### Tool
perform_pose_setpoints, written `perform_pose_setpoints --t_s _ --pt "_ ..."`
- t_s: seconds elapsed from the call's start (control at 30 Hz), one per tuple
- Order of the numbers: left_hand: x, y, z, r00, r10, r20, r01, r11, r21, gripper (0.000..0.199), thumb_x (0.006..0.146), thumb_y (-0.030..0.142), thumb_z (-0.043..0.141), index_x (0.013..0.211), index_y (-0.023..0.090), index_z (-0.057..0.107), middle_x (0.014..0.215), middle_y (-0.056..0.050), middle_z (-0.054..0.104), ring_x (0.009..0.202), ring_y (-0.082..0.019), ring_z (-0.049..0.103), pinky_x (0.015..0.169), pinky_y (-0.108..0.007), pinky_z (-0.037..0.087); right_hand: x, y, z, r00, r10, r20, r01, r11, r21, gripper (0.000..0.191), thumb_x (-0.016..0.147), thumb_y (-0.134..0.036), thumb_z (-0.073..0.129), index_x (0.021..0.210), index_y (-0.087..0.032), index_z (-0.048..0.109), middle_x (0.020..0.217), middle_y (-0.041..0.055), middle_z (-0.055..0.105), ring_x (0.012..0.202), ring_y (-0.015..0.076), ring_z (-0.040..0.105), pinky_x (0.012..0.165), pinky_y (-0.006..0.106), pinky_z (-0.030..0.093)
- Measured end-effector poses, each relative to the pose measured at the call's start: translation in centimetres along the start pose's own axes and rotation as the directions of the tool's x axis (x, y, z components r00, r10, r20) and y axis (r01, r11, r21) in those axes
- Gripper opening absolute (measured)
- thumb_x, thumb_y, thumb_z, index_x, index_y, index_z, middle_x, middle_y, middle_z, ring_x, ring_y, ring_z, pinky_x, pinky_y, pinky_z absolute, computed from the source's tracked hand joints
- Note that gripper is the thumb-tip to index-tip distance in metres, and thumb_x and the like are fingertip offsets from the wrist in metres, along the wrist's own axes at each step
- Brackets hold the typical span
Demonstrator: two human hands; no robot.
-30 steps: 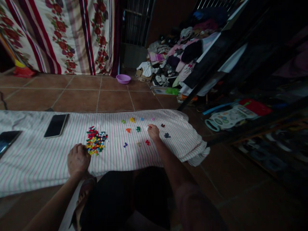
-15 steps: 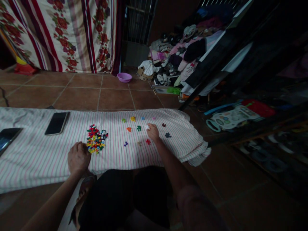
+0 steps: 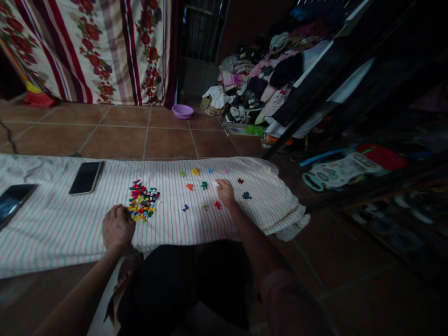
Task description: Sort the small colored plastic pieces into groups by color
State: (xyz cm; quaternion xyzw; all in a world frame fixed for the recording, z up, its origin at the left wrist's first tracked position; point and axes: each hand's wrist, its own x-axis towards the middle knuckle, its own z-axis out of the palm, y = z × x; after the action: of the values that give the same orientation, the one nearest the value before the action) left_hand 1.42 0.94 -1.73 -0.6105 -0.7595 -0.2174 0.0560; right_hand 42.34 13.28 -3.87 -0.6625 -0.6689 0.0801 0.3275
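Note:
My right hand (image 3: 226,191) reaches over the striped cloth, its fingers pinched together at a bit of white (image 3: 216,184). Whether a piece is held or only touched there, I cannot tell. Close by lie small same-coloured groups: dark green pieces (image 3: 204,185), red pieces (image 3: 217,205), orange pieces (image 3: 189,187), yellow pieces (image 3: 195,171) and dark grey-blue pieces (image 3: 247,195). Curled on the cloth, my left hand (image 3: 118,227) rests against the near-left edge of a mixed pile of small coloured blocks (image 3: 143,203). Anything inside its fingers is hidden.
Two phones, one black (image 3: 86,178) and one at the edge (image 3: 14,201), lie left on the striped cloth (image 3: 63,224). Beyond are a tiled floor (image 3: 122,142), a purple basin (image 3: 182,111) and heaped clothes (image 3: 259,79). A toy panel (image 3: 336,171) sits to the right.
The whole view has shifted slightly. Relative to the cloth, both hands stay in nearly the same places, the right one still pinched at the white spot.

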Motion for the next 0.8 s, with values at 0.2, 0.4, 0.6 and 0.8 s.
perform_pose_setpoints --t_s 0.2,0.4,0.6,0.8 --pt "-0.1 -0.1 0.1 0.999 0.016 -0.037 -0.016 1.0 -0.003 0.025 0.084 0.022 0.042 0.099 0.013 0.06 0.112 -0.015 0.063 0.1 -0.027 0.055 0.084 -0.04 0.041 -0.2 -1.2 -1.0 0.994 0.013 -0.105 -0.009 0.999 0.038 0.038 0.073 -0.008 0.045 0.1 -0.016 0.071 0.101 0.0105 0.067 0.097 0.0218 0.059 0.093 0.036 0.049" --pt "0.0 0.0 0.1 1.0 0.011 -0.026 -0.011 1.0 -0.011 0.023 0.082 0.02 0.043 0.098 0.014 0.059 0.11 -0.015 0.062 0.099 -0.027 0.055 0.084 -0.041 0.042 -1.7 -5.4 -0.7 0.988 -0.037 -0.147 0.05 0.995 0.084 0.03 0.082 -0.015 0.046 0.103 -0.017 0.068 0.098 0.0091 0.065 0.087 0.0193 0.06 0.086 0.033 0.05" --pt "0.0 -0.1 0.2 0.999 0.001 -0.037 -0.002 1.0 -0.029 0.022 0.081 0.02 0.044 0.097 0.015 0.059 0.11 -0.015 0.062 0.1 -0.028 0.054 0.087 -0.042 0.041 -4.8 -12.3 2.5 0.958 -0.261 0.117 0.221 0.934 0.28 0.024 0.087 -0.017 0.049 0.104 -0.019 0.066 0.101 0.0063 0.063 0.083 0.0146 0.061 0.078 0.026 0.05" --pt "-0.1 -0.1 0.1 0.998 0.033 -0.062 -0.035 0.999 -0.039 0.02 0.08 0.017 0.046 0.095 0.015 0.058 0.108 -0.015 0.062 0.098 -0.027 0.054 0.086 -0.041 0.042 -6.9 -18.8 5.3 0.892 -0.297 0.34 0.242 0.95 0.195 0.025 0.09 -0.016 0.049 0.107 -0.022 0.065 0.104 0.0045 0.063 0.094 0.015 0.06 0.086 0.027 0.047"
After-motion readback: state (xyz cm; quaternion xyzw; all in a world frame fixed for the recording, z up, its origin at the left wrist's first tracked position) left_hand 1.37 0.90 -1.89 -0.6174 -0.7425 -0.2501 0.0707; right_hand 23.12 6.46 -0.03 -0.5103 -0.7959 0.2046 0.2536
